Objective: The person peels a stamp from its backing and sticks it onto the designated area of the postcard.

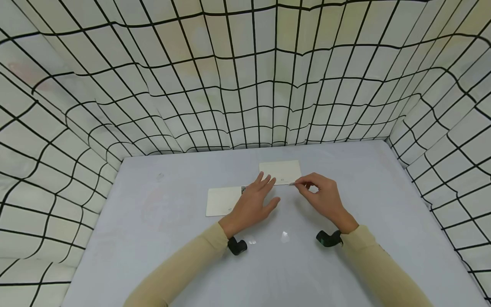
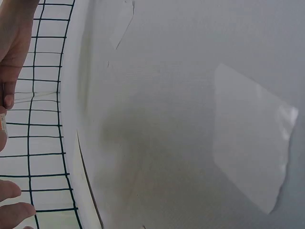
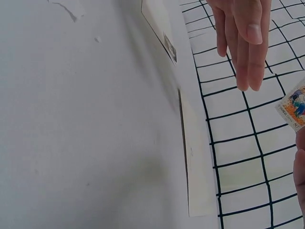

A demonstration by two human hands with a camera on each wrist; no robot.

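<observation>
My right hand (image 1: 324,197) pinches a small postage stamp (image 3: 294,107) between thumb and fingertips. The stamp is colourful with a pale perforated edge; in the head view it shows only as a thin sliver. It is near the lower right corner of a blank cream envelope (image 1: 280,171). My left hand (image 1: 251,204), fingers extended and spread, is over the right part of a second cream envelope (image 1: 222,201) and hides some of it. A dark stamp (image 1: 243,189) shows at that envelope's upper right corner. Whether the left hand touches either envelope, I cannot tell.
Both envelopes lie on a white table (image 1: 161,251). Clear scraps (image 1: 284,237) lie on its near part. A white cloth wall with black grid lines (image 1: 245,85) surrounds the far side and both sides. Dark wrist cameras (image 1: 328,238) sit below both hands.
</observation>
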